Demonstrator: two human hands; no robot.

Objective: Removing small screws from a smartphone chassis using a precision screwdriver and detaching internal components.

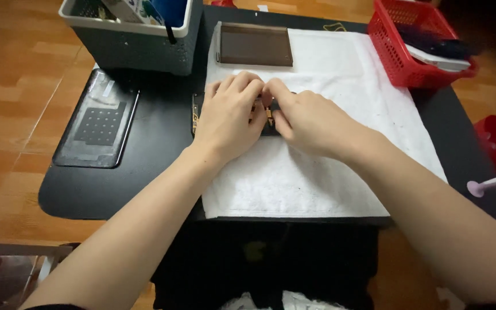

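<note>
Both my hands rest close together on a small dark flat device (196, 115) that lies on a white towel (294, 178). My left hand (228, 117) covers most of the device, fingers curled over it. My right hand (305, 117) meets it from the right, its thumb and fingertips pinching a small thin part (269, 116) at the device's middle. Only the device's left edge and a strip between my hands show; the rest is hidden.
A black table (162, 172) carries the towel. A brown flat case (255, 45) lies at the towel's far edge. A grey bin (133, 34) stands far left, a dark clear-wrapped panel (99, 117) at left, a red basket (414, 46) far right, a pink-tipped stick (492, 183) at right.
</note>
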